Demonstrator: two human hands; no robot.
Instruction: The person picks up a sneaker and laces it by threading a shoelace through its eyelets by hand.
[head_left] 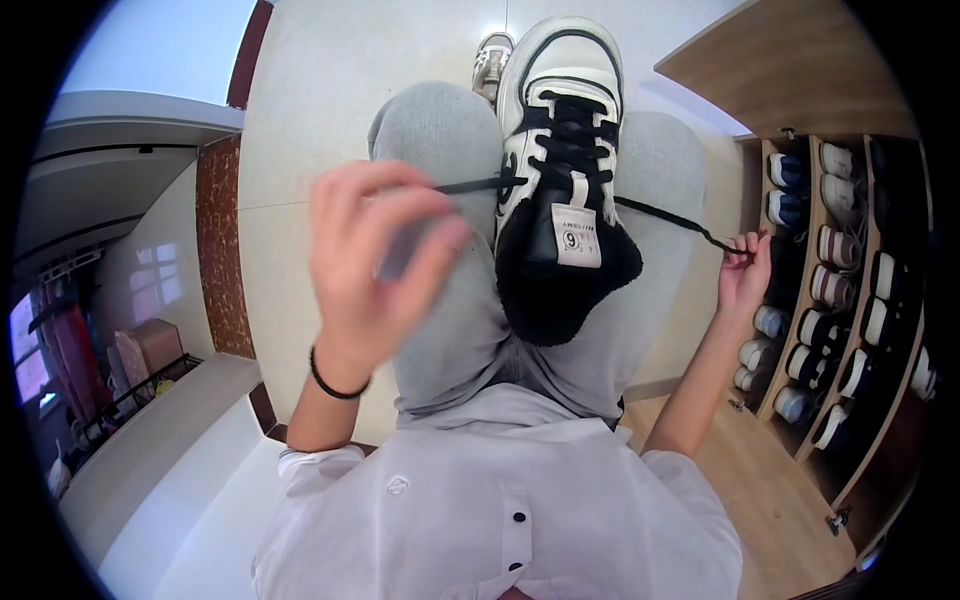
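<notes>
A white and black sneaker point(571, 75) rests on my lap between my knees, its toe pointing away and its black padded opening towards me. Black laces point(575, 135) cross its front, and a pale tongue label point(576, 237) shows a 6. My left hand point(380, 260), blurred and wearing a black wristband, is left of the shoe. One lace end runs straight from the eyelets into its curled fingers. At the right, my right hand point(745, 270) pinches the other lace end point(680, 218), which stretches out from the shoe.
Another sneaker point(493, 62) stands on the tiled floor beyond my knees. To the right is an open wooden shoe cabinet point(810, 440) with several pairs on its shelves and a door point(780, 65) swung out. A ledge with a pink box point(150, 355) is at the left.
</notes>
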